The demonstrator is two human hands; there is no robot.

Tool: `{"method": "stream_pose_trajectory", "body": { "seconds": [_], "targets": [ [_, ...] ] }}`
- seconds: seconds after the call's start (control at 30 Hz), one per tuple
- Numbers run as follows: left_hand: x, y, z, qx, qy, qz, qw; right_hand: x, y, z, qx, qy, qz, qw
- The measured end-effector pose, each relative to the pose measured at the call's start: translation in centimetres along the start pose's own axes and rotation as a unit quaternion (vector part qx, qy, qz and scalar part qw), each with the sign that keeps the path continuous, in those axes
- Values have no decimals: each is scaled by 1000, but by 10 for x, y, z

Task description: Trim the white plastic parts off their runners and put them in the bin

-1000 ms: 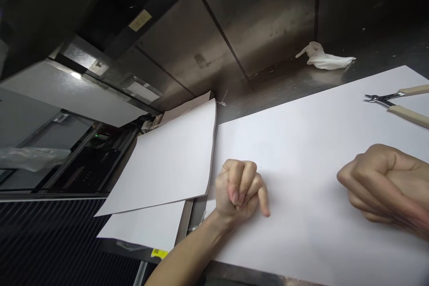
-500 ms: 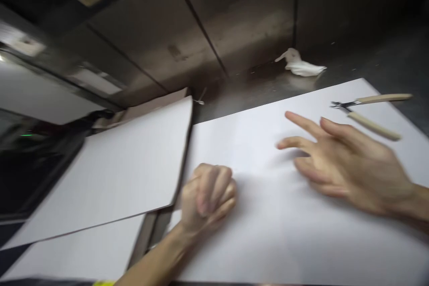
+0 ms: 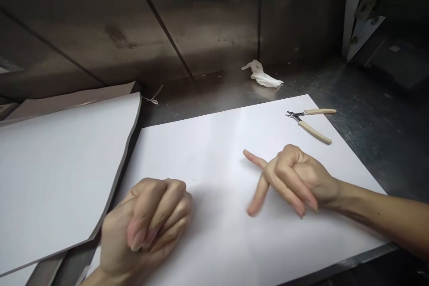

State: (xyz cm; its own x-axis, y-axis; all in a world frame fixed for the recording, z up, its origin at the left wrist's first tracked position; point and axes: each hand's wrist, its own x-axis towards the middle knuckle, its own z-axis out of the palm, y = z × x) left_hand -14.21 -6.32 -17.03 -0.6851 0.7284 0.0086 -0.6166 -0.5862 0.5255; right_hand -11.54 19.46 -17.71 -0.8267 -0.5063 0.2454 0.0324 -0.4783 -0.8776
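My left hand (image 3: 150, 223) is curled into a fist above the left part of a white sheet (image 3: 208, 152). Its fingers fold into the palm, and whatever they may hold is hidden. To the right, my right hand (image 3: 295, 176) hovers over the same sheet with its fingers spread and bent at different angles. Nothing shows between those fingers, though some are blurred. Just beyond it, a pair of nippers (image 3: 296, 116) with beige handles lies with its jaws apart near the sheet's far right corner. Neither hand touches the nippers.
On the left lies a stack of large white sheets (image 3: 63, 174) with a wavy edge. A crumpled white glove-like piece (image 3: 264, 79) sits on the dark metal surface (image 3: 362, 143) by the back wall. A thin string (image 3: 154, 99) lies near the stack. Machine parts (image 3: 365, 9) stand at the upper right.
The view has swung right and levelled. My right hand has turned, and its fingers now point more downward and apart. My left hand stays clenched and appears larger, nearer the lower left.
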Motion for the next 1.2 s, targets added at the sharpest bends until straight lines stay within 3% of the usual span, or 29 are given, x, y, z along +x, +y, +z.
{"method": "stream_pose_trajectory", "body": {
  "seconds": [0.17, 0.4, 0.53, 0.67, 0.7, 0.8, 0.97, 1.2],
  "targets": [
    [2, 3, -3, 42, -17, -12, 999, 1, 1, 5, 48, 13, -29, 998],
    [-11, 12, -38, 104, -89, -35, 990, -2, 6, 6, 182, 58, 3, 981],
    [-18, 10, -41, 65, 2, 12, 998, -5, 5, 6, 214, 59, 39, 974],
    [-16, 9, -40, 103, -49, -23, 993, -6, 0, 8, 189, 73, 87, 975],
    [-14, 9, -37, 118, -36, -13, 992, -5, -1, 9, 180, 74, 95, 976],
    [-6, 8, -17, 143, 78, 45, 986, -4, -4, 12, 164, 90, 113, 976],
    [11, 0, 10, 101, 162, 12, 982, -7, -2, 13, 144, 132, 188, 963],
    [7, 0, -5, 282, 64, 84, 953, -15, 2, 10, 148, 126, 212, 958]
  ]
}}
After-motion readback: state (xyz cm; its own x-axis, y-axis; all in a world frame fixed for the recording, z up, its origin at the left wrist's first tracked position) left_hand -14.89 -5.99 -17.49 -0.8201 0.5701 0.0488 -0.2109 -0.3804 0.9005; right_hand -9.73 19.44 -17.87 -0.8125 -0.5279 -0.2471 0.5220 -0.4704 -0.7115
